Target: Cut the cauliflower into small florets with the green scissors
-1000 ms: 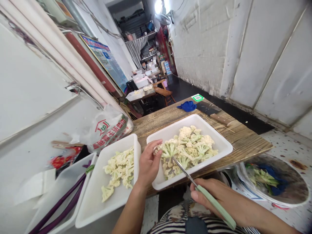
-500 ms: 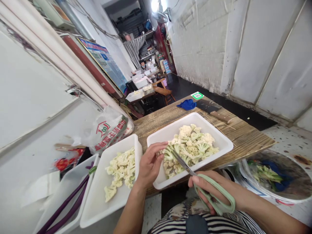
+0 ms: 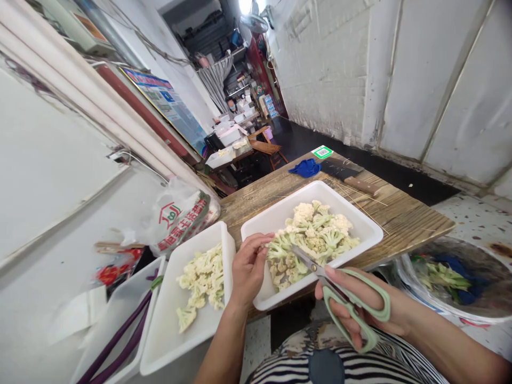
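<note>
My left hand [image 3: 251,264] pinches a cauliflower floret [image 3: 280,242] at the left side of a white tray [image 3: 368,234]. More cauliflower pieces [image 3: 320,226] are heaped in that tray. In my right hand [image 3: 352,298] are scissors [image 3: 356,306] with pale green handles. Their handles are spread, and the blades point up and left over the tray, close to the held floret. Left of my left hand is a second white tray [image 3: 160,341] with cut cauliflower pieces [image 3: 204,277] in it.
A cleaver [image 3: 352,178], a blue cloth [image 3: 306,167] and a green code card [image 3: 322,152] lie on the wooden table [image 3: 412,218]. Eggplants [image 3: 124,330] rest in a tray at left, near a plastic bag [image 3: 180,216]. A lined bin [image 3: 452,282] with scraps stands right.
The scissors' handles have spread apart, and my right hand has shifted slightly right. My left hand has stayed at the tray's left side with the floret.
</note>
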`<state>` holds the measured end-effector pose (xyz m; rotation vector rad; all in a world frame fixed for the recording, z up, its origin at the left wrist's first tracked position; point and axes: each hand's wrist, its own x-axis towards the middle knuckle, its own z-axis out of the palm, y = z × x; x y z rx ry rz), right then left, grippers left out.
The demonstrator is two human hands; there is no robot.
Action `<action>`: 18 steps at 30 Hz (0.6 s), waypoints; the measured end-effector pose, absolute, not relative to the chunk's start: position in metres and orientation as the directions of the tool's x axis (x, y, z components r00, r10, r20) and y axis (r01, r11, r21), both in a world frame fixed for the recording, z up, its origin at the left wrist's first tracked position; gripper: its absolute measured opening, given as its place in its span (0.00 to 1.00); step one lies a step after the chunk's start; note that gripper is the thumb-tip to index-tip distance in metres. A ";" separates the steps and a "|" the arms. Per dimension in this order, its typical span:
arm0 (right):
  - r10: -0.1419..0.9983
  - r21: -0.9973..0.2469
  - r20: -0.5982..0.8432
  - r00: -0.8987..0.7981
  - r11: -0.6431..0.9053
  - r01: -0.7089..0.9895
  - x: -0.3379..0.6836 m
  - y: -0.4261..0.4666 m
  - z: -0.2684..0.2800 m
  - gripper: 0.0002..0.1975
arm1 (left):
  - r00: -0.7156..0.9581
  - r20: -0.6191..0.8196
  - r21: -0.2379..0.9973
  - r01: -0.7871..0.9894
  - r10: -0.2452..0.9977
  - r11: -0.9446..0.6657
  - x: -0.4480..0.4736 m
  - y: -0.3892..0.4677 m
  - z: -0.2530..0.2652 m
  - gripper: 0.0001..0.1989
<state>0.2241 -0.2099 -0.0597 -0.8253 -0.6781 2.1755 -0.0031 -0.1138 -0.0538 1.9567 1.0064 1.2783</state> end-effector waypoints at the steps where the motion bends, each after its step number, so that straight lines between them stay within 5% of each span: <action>1: 0.753 -0.649 -0.373 -0.542 -0.629 -0.427 0.226 -0.208 -0.061 0.24 | 0.235 0.465 0.814 0.266 0.853 -0.517 -0.003 -0.114 -0.052 0.08; 5: 0.730 -0.612 -0.396 -0.556 -0.662 -0.433 0.231 -0.203 -0.066 0.23 | 0.175 0.312 0.927 0.159 0.934 -0.340 -0.006 -0.112 -0.038 0.09; 9: 0.702 -0.558 -0.330 -0.631 -0.685 -0.469 0.235 -0.206 -0.063 0.25 | 0.084 0.058 0.987 -0.152 0.995 -0.044 -0.004 -0.108 -0.025 0.14; 13: 0.780 -0.781 -0.181 -0.599 -0.485 -0.395 0.234 -0.215 -0.056 0.27 | -0.022 -0.105 0.916 -0.391 0.994 0.088 0.002 -0.102 -0.022 0.11; 18: 0.754 -0.950 -0.060 -0.654 -0.245 -0.195 0.228 -0.215 -0.048 0.29 | 0.000 -0.098 0.899 -0.429 0.995 0.088 0.008 -0.102 -0.027 0.09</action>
